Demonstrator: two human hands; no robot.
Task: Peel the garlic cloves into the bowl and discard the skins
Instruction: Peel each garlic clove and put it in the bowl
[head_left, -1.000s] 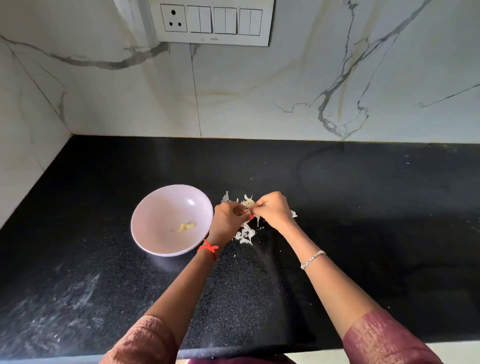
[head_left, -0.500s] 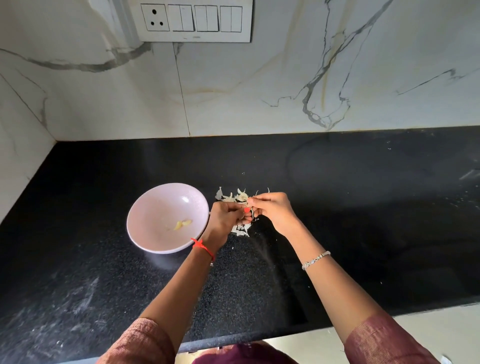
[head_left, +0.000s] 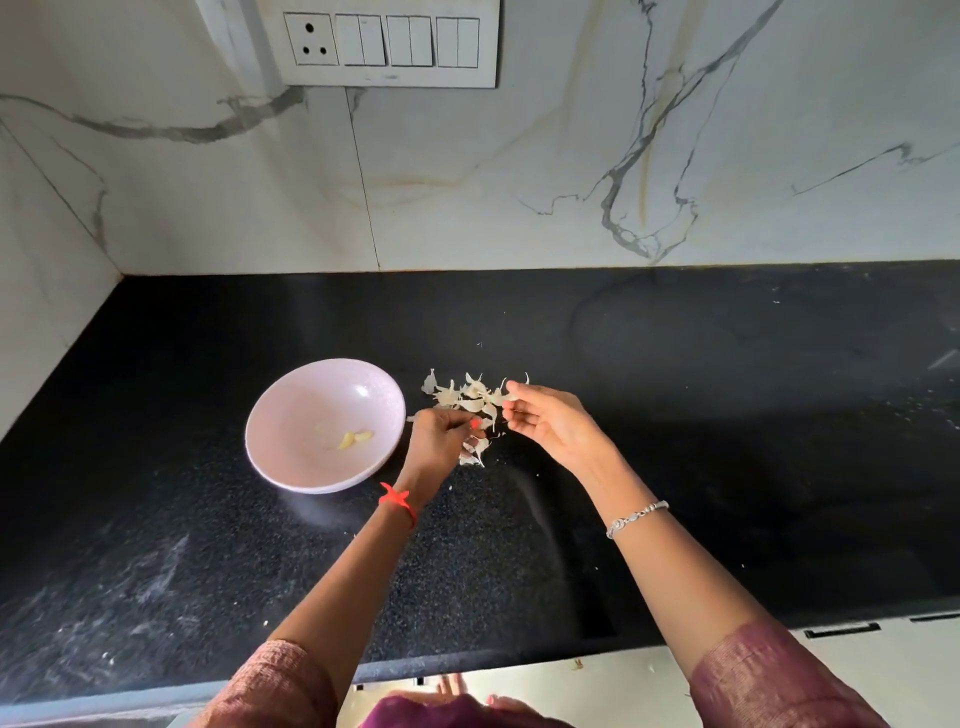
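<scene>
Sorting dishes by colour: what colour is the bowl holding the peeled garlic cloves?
The bowl is pale pink, plain inside; the head view shows it best.

- Bright, soft, even light on the marble wall (head_left: 467, 182); no hard shadows there.
- Black table (head_left: 727, 415) reads dark, its right side nearly featureless; pale sheen at lower left, faint streak of glare near centre.
- Small highlight inside the bowl (head_left: 270, 415); pale reflection below its near rim.
- Left hand (head_left: 441, 441) and right hand (head_left: 545, 421) slightly soft at the fingertips.
- Wide-angle bowing: table edges and wall corner curve.
</scene>
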